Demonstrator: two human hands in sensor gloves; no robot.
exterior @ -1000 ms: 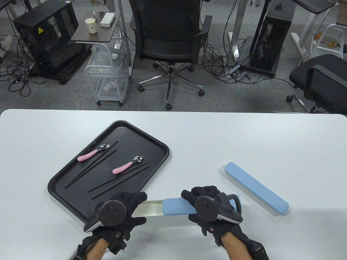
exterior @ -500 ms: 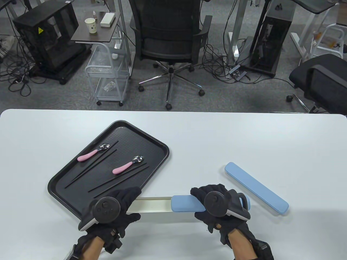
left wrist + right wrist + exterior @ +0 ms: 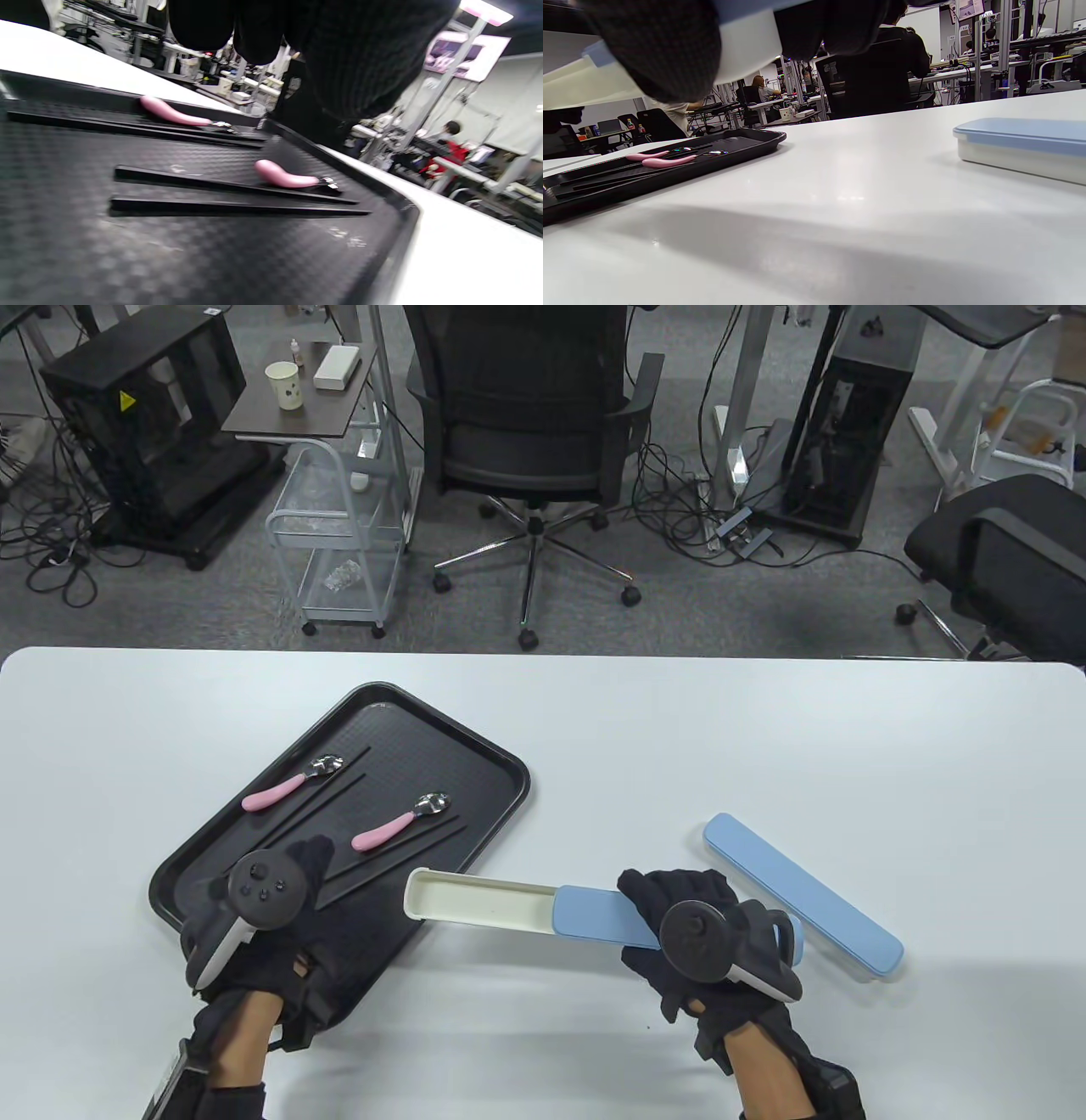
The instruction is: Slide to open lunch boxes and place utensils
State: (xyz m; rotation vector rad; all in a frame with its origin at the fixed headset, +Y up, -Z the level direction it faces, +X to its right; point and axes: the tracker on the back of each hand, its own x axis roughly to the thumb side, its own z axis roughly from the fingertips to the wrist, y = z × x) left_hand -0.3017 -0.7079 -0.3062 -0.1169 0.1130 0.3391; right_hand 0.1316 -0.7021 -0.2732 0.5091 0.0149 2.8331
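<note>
A half-open lunch box hangs just above the table, its cream inner tray [image 3: 475,903] slid out left of the blue lid [image 3: 598,914]. My right hand [image 3: 670,903] grips the lid end; in the right wrist view its fingers [image 3: 657,51] wrap the box [image 3: 746,42]. My left hand [image 3: 297,891] hovers over the black tray [image 3: 501,768] with nothing in it, its fingers [image 3: 254,34] above the near chopsticks [image 3: 220,183]. Two pink-handled spoons [image 3: 386,831] [image 3: 271,795] and two pairs of black chopsticks [image 3: 424,851] lie on the tray.
A second lunch box [image 3: 802,895] lies closed on the table right of my right hand, and low in the right wrist view as the closed box [image 3: 1022,144]. Bare white tabletop [image 3: 679,746] stretches behind. Office chairs and carts stand beyond the far edge.
The box slid further open. My left hand let go of the cream inner tray and moved up-left over the black tray. The right hand lifted the box and swung its open end away.
</note>
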